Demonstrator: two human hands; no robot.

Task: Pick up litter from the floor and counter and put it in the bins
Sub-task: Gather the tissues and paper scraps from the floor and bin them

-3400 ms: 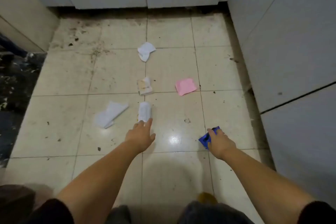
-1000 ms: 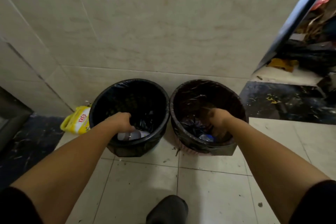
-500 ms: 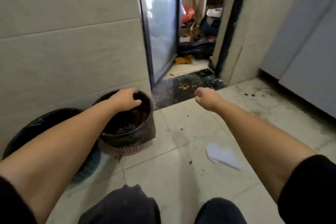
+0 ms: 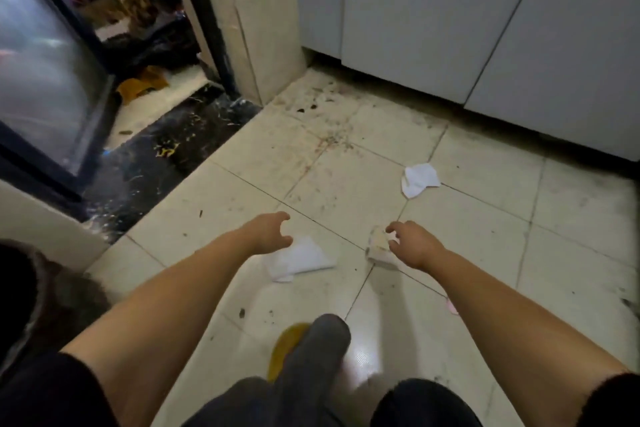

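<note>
1. Head view: the glossy cream-tiled floor (image 4: 467, 253) is square-gridded, speckled with dark crumbs and smears, thickest near the pale stone door post (image 4: 263, 10).
2. A flat, soft-looking white folded paper napkin (image 4: 301, 258) lies on the floor just beyond the left hand (image 4: 268, 234). That hand hovers over the napkin's near edge with fingers spread and curled, empty, grasping nothing.
3. A small crumpled beige-and-white paper wad (image 4: 377, 246) sits on a tile seam. The right hand (image 4: 414, 246) is right beside it, fingers loosely parted and reaching at its top; whether they touch it I cannot tell, and nothing is clenched.
4. A crumpled white tissue (image 4: 419, 178) lies farther off, well apart from both hands, near the smooth grey-white cabinet doors (image 4: 450, 28).
5. A sliver of pink paper scrap (image 4: 451, 307) peeks out under the right forearm.
6. At the left edge, the dark round rim of a black-lined waste bin (image 4: 20, 291) shows; its contents are too dark to make out.
7. A black speckled stone threshold (image 4: 166, 156) borders the tiles, next to a dark-framed glass door (image 4: 45, 73).
8. Below, a grey-socked foot in a yellow slipper (image 4: 287, 347) rests on the floor.
</note>
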